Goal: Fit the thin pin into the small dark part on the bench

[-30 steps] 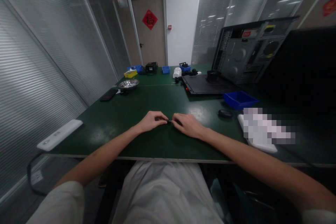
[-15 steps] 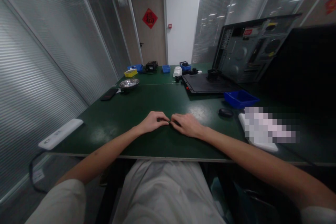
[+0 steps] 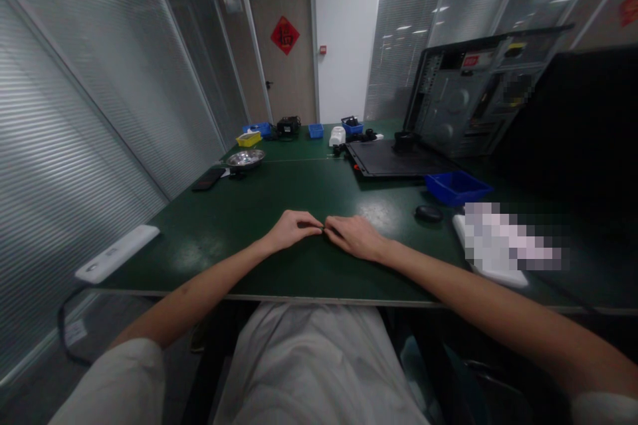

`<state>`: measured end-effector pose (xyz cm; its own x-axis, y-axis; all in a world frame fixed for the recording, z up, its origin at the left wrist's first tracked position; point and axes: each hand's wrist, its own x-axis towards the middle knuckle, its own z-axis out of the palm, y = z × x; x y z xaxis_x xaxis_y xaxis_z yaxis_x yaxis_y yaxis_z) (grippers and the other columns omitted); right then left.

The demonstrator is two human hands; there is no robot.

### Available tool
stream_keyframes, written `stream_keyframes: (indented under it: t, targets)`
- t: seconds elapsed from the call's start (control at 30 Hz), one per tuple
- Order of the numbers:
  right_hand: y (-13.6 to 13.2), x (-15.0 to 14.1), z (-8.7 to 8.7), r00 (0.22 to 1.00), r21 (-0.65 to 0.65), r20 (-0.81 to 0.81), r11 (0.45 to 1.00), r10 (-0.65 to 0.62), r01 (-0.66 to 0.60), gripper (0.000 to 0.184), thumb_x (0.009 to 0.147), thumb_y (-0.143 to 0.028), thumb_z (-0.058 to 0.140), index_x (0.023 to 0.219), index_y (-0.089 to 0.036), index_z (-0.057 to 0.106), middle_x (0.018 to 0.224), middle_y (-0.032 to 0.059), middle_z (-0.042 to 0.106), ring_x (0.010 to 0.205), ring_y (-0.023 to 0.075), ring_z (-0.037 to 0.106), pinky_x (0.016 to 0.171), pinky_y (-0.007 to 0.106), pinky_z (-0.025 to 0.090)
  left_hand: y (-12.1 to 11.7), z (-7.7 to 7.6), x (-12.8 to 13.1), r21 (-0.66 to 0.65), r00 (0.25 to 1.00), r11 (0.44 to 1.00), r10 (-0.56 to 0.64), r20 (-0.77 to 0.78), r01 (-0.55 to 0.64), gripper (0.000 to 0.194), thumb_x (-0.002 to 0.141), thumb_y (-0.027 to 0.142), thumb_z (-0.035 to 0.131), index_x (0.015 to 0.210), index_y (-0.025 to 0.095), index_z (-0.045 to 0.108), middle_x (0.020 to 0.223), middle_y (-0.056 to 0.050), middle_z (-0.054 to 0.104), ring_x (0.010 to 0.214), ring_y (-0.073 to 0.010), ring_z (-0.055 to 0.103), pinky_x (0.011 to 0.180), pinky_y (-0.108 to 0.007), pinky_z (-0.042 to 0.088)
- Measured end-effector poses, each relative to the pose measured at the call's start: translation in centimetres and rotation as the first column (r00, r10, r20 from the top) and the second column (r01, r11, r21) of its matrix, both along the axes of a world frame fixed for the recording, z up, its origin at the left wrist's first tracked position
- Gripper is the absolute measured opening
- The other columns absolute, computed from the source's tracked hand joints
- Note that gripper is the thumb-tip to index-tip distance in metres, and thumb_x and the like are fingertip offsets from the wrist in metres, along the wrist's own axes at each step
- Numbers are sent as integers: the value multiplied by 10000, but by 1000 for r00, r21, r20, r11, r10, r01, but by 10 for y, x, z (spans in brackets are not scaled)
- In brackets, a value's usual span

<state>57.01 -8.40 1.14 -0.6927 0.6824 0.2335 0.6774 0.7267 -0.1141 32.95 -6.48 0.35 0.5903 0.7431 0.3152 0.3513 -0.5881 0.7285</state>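
Note:
Both hands meet low over the green table (image 3: 299, 279), fingertips almost touching. My left hand (image 3: 294, 228) comes from the left, its thumb and fingers pinched together. My right hand (image 3: 355, 236) is closed too, fingers curled with the tips pressed together. Between the fingertips shows a tiny dark piece (image 3: 323, 228), too small to name. The fingers hide most of it, and how each hand shares it is unclear. Closest to the right hand is a black computer mouse (image 3: 428, 214).
A blue bin (image 3: 456, 187) and an opened computer case (image 3: 456, 96) stand right, beside a black panel (image 3: 393, 161). To the left lie a metal bowl (image 3: 245, 159), a phone (image 3: 209, 179) and a white power strip (image 3: 117, 254). Small bins (image 3: 316, 131) line the back.
The hands keep their place, fingertips together. Only the fingers seem to have shifted slightly, the left ones now a little straighter. Nothing else on the table has moved.

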Motion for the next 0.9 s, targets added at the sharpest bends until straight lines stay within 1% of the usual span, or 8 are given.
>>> stream_keyframes:
  t: [0.17,0.27,0.43,0.53,0.67,0.73,0.8,0.9]
  targets:
    - [-1,0,1,1000,9,7,1000,-4,4,230,1059,-368,416,1097,-217,586,1021,55,703,799,172,637,632,281,292,8,0,-4,-7,999,999,49,-8,-49,258,926,362,684,1043,161,798,1036,-92,734,936,-203,673,856,-291,502]
    - [-1,-1,0,1000,11,-1,1000,-10,10,233,1058,-371,416,1099,-220,589,1023,55,700,797,170,633,634,281,294,18,-2,-5,59,994,995,79,-75,-75,238,919,355,692,1032,177,803,1020,-88,720,917,-200,651,829,-293,492]
    - [0,1,-2,999,9,-34,1000,-12,13,221,1052,-375,430,1088,-227,590,999,39,697,782,162,622,637,278,294,27,-4,-4,187,978,982,75,-194,-38,209,918,347,694,1031,213,808,1011,-82,686,969,-212,610,888,-320,471]
    - [0,2,-2,996,15,-87,1000,-7,8,212,1054,-373,430,1065,-228,584,975,27,688,779,156,614,651,271,305,24,-3,-7,185,979,982,66,-193,-30,231,948,298,647,1113,206,779,1057,-84,674,980,-204,607,885,-315,474]
    - [-1,4,-1,987,1,-161,1000,-7,7,216,1056,-381,431,1040,-226,582,971,22,682,799,157,613,673,264,324,9,4,-9,169,986,986,36,-162,-8,284,971,186,546,1187,191,731,1135,-89,673,1005,-196,610,885,-307,482]
    - [-2,4,0,983,-7,-184,1000,-12,11,216,1055,-380,435,1036,-225,585,980,24,682,807,159,613,683,265,333,2,8,-7,180,987,983,-11,-159,40,271,955,213,595,1195,195,720,1150,-87,677,1058,-208,603,939,-323,474]
    - [-2,4,1,980,-12,-197,1000,-16,14,212,1052,-374,441,1037,-223,589,983,29,682,815,162,613,692,267,341,-1,10,-5,201,986,977,-43,-163,75,240,937,281,656,1149,196,731,1144,-86,682,1093,-221,597,986,-344,459]
    - [-3,4,3,979,-23,-202,1000,-17,13,209,1047,-368,448,1042,-222,598,976,33,683,817,164,611,699,268,349,2,11,-5,224,984,972,-34,-175,73,195,942,327,665,1062,196,747,1130,-88,691,1116,-230,596,1022,-369,445]
